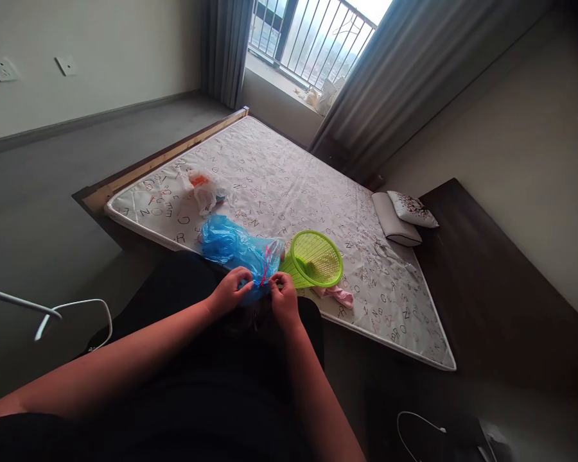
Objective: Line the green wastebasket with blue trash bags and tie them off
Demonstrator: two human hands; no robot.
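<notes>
A crinkled blue plastic bag (224, 240) lies at the near edge of the mattress, over my lap. A thin pink-red string (266, 262) crosses its paler, see-through right part. My left hand (230, 292) is closed, its thumb and fingers pinching the bag's near edge by the string. Close beside it on the right, my right hand (285, 303) pinches the same edge. Whether the fingers also grip the string I cannot tell. A lime-green mesh basket (313, 260) lies tilted just right of my hands, its round mouth facing me.
The mattress (289, 192) with printed letters rests on a wooden bed frame (173, 142). On it are a white-and-orange plastic bag (207, 189), a pink cloth (340, 295) and two pillows (411, 208). A white metal rod (19, 301) stands at the left.
</notes>
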